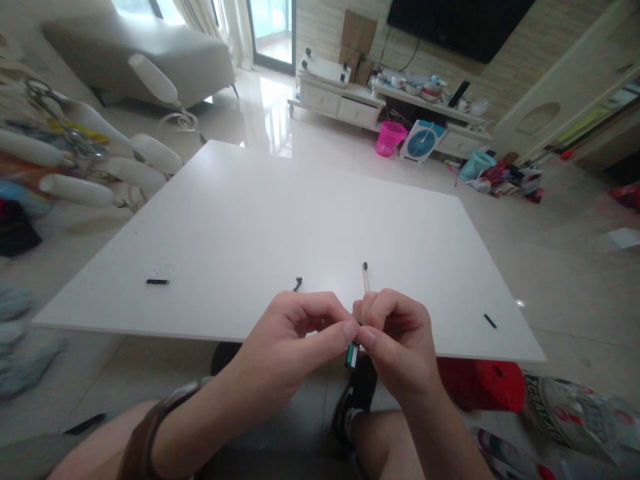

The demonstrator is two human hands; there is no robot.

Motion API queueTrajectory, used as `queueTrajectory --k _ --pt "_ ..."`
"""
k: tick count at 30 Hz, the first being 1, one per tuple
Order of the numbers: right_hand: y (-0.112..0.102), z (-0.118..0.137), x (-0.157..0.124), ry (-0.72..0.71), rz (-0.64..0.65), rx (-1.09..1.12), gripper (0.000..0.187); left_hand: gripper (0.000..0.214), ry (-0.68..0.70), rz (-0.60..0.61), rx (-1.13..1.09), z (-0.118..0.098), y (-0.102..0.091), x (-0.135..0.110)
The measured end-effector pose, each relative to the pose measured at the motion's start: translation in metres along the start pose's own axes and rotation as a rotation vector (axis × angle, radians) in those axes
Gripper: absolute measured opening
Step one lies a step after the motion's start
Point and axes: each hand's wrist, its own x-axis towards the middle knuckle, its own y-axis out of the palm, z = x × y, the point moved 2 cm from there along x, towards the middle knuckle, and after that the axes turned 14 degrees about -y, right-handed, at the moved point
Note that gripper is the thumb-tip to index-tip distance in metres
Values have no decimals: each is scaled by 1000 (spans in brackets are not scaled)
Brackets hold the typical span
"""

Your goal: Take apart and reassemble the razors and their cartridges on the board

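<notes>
My left hand (305, 337) and my right hand (403, 340) meet over the near edge of the white table (320, 220), thumbs and fingertips pinched together. Between them hangs a small dark-edged piece with green and white faces (352, 356); its upper part is hidden by my fingers. A thin pale stick with a dark tip (365, 275) shows just beyond my right hand; I cannot tell whether it lies on the table or is held. Behind my left hand lies a small dark metallic piece (299, 284).
A clear case with a black strip (158, 281) lies at the table's left, a short black bar (490, 321) at the right. White-padded metal chairs (135, 172) crowd the left side. Below the right edge are a red container (503, 385) and a printed bag (575, 410).
</notes>
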Motion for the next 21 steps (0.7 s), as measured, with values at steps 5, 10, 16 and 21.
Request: queueTrajectory --k 5,10,16,21 --pt "-2 -4 0 13 20 31 26 32 10 4 0 -1 0 1" --pt "-3 -6 0 24 24 4 27 31 24 9 -9 -3 0 2" --pt "-2 -5 1 28 16 -10 27 30 31 16 -43 -1 0 4" --pt "-2 -6 1 31 11 -47 31 30 25 17 -37 2 -1 5"
